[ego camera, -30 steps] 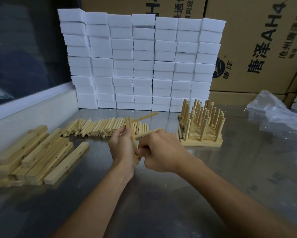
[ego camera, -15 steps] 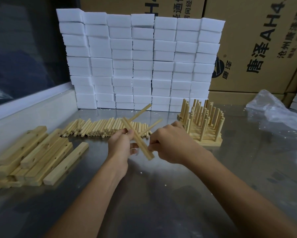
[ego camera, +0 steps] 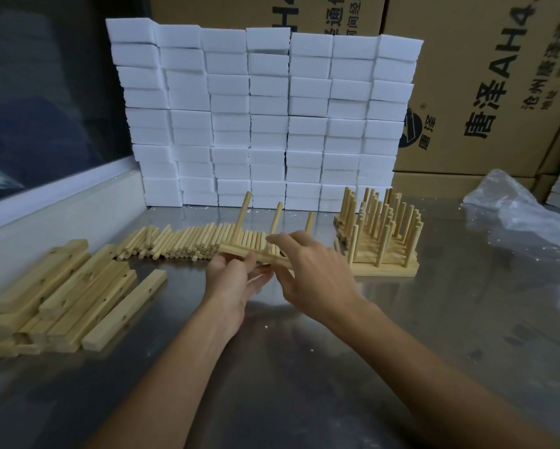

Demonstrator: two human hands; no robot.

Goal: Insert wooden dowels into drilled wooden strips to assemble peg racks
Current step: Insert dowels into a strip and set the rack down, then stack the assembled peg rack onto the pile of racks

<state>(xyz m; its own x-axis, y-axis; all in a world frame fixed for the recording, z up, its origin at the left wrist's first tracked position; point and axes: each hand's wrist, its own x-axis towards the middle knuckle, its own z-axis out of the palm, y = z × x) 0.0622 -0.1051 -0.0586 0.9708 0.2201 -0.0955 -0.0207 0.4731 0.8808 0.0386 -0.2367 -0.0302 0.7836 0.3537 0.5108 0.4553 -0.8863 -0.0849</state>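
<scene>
Above the surface (ego camera: 304,367) your left hand (ego camera: 236,280) grips a three-dowel strip (ego camera: 256,254), right hand's (ego camera: 314,273) fingers (ego camera: 281,241) loosely extended; finished racks (ego camera: 379,241) stacked, many blank strips (ego camera: 68,293) remain.

Both bare forearms reach forward and converge on the wooden strip (ego camera: 256,252), which serves as the landmark here. The left hand (ego camera: 231,280) sits just under and behind the strip's left part, palm turned inward, fingers curled up round its near edge. The right hand (ego camera: 307,270) comes in from the right over the strip's right end, back of the hand upward, fingers extended leftward along its top with the fingertips (ego camera: 273,238) touching the wood.
</scene>
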